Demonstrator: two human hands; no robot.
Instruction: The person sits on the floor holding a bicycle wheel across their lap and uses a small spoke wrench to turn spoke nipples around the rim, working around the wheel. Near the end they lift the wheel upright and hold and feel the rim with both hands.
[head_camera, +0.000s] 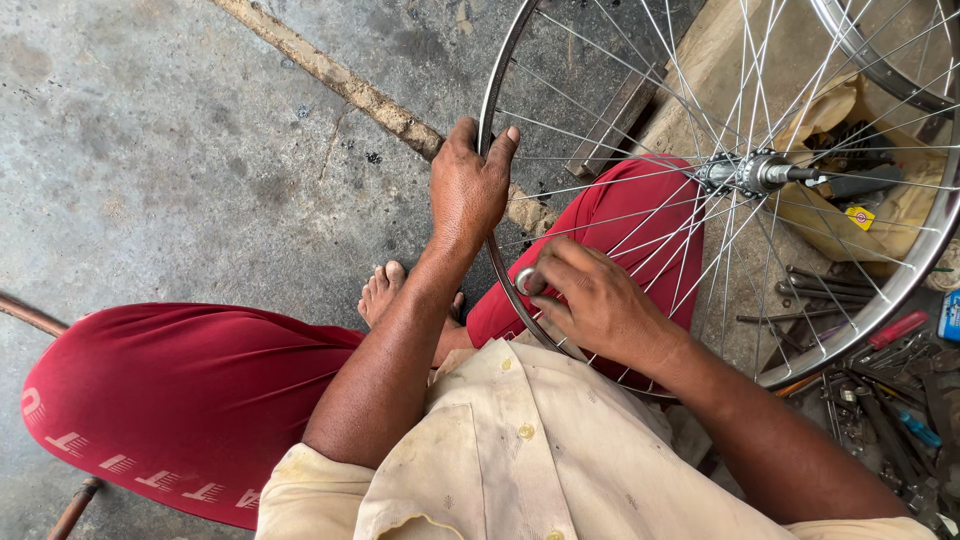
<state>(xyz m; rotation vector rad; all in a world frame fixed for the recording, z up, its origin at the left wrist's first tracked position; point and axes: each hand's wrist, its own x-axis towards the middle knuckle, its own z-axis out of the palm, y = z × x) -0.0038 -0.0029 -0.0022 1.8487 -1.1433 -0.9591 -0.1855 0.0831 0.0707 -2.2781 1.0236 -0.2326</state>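
While you sit cross-legged on the floor (180, 130), the wheel (905, 275) stands on edge across your lap, its rim (497, 262) nearest you and its hub (752, 172) up and to the right, well out of reach of either hand. Your left hand (468, 188) is closed around the rim at its left side, thumb over the top, fingers wrapped behind. Your right hand (600, 300) sits just below it on the same stretch of rim, fingers curled around a small round metal tool (527, 281) pressed against the rim's inner face. Both hands lie close together, the right one nearer your body. Spokes (640, 200) run from where you grip up toward the hub. Loose tools (880, 390) lie on the ground to your right.
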